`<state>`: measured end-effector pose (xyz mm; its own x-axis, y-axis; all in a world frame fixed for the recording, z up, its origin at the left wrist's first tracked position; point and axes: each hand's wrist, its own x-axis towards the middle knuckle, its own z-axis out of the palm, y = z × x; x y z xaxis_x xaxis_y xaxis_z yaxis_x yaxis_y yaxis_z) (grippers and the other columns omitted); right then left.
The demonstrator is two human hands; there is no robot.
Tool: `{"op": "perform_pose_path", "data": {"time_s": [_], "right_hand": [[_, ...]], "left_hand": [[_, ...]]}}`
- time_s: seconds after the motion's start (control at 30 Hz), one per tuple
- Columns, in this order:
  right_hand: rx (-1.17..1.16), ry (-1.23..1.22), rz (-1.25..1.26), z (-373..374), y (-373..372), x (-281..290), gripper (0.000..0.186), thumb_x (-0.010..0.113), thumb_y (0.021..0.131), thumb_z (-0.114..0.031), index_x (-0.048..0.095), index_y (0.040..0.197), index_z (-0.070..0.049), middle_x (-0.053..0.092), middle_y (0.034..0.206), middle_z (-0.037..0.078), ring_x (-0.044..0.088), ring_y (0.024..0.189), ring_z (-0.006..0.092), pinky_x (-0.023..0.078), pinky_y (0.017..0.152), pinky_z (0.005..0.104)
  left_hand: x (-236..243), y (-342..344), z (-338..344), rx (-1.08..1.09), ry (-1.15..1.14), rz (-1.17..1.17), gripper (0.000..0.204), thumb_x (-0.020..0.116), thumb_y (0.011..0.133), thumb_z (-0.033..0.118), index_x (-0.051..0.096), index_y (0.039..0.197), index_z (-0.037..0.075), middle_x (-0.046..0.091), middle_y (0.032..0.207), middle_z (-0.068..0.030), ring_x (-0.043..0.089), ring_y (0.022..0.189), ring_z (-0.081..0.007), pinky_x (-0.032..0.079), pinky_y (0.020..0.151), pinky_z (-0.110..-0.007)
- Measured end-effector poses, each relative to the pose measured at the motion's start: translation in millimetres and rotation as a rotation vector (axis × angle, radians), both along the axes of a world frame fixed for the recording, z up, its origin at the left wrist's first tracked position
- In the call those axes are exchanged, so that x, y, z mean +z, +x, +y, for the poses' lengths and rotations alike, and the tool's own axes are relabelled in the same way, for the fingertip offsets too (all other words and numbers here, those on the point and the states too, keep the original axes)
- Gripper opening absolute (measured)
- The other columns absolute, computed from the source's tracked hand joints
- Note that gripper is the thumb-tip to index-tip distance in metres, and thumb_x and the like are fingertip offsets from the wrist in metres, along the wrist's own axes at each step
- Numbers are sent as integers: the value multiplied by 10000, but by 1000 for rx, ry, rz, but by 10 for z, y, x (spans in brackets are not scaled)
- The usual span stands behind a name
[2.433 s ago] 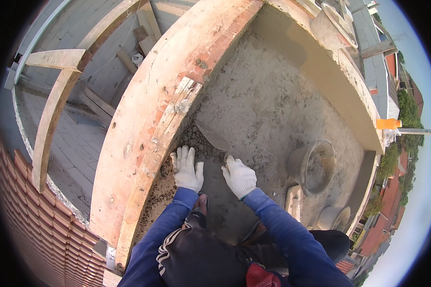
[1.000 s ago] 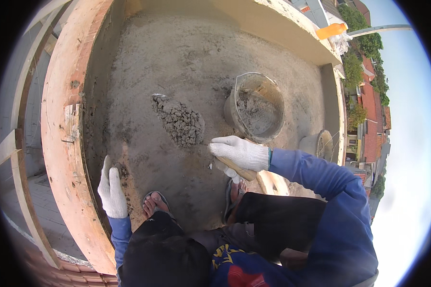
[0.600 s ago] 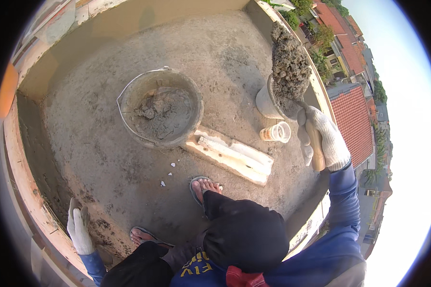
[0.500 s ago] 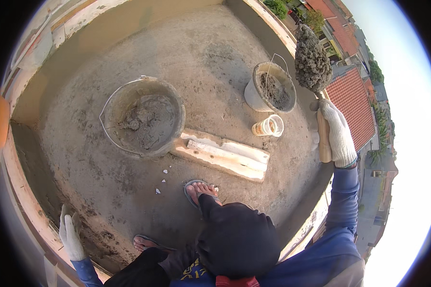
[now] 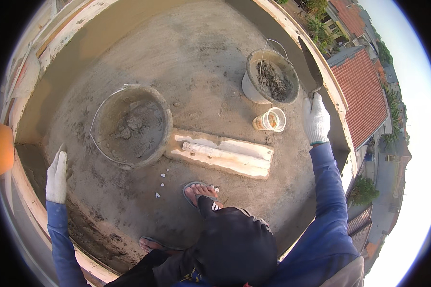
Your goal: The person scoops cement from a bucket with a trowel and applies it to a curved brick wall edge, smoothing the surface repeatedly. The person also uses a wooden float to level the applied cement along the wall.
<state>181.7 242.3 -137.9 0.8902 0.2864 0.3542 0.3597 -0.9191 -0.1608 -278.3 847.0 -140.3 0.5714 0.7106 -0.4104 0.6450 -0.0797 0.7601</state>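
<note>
My right hand (image 5: pixel 316 117), in a white knit glove, is closed round the handle of a trowel. The trowel's blade (image 5: pixel 311 64) is turned nearly edge-on beside the right parapet, and no mortar shows on its visible side. Over by the left wall, my left hand (image 5: pixel 57 178), also gloved, has its fingers stretched out and grips nothing; its fingertips look grey. A large bucket (image 5: pixel 165 112) holding wet grey mortar (image 5: pixel 136 126) stands left of centre. A smaller bucket (image 5: pixel 250 91) with thicker mortar (image 5: pixel 274 82) is left of the trowel.
A clear plastic cup (image 5: pixel 269 119) stands near the smaller bucket. Pale wooden boards (image 5: pixel 225 155) lie on the concrete floor (image 5: pixel 210 67) before my sandalled feet (image 5: pixel 199 192). Low parapet walls enclose the floor; beyond the right one are tiled roofs (image 5: pixel 359 88) at a lower level.
The trowel has turned from showing a heaped load of mortar to edge-on with no load visible. My right hand has moved slightly left and up; my left hand has risen along the left wall.
</note>
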Motion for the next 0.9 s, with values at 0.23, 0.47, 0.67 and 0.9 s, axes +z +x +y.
{"op": "perform_pose_path", "data": {"time_s": [0.23,0.47,0.67,0.9], "right_hand": [[20,20,204,39,-201,-293,323,635,1075,-350,629,1211,-57,793,1005,200,767,952,441,608,822,527],[-8,-272,326,-491,10,-369,330,643,1051,-369,663,1188,-69,794,1019,189,775,947,408,604,849,521],[-65,-396,227,-673,279,-472,318,652,1053,-359,672,1228,-94,757,1079,194,762,999,409,603,863,522],[-236,-420,298,-1800,-287,-1119,376,666,1059,-368,604,1329,-113,745,1087,203,759,1001,416,597,864,536]], "left_hand": [[-1409,271,326,304,-422,-165,939,557,1074,712,404,1706,34,474,1713,-178,511,1524,-329,421,1231,-462],[-1690,843,-526,402,-540,-383,914,550,1102,666,407,1679,-28,479,1708,-174,506,1524,-328,419,1254,-441],[-1863,759,-507,462,-462,-417,897,544,1113,647,433,1657,-58,481,1703,-165,515,1510,-303,422,1244,-414],[-1824,824,-574,538,-385,-407,864,547,1121,631,475,1627,-65,524,1666,-165,559,1460,-282,445,1217,-404]]}}
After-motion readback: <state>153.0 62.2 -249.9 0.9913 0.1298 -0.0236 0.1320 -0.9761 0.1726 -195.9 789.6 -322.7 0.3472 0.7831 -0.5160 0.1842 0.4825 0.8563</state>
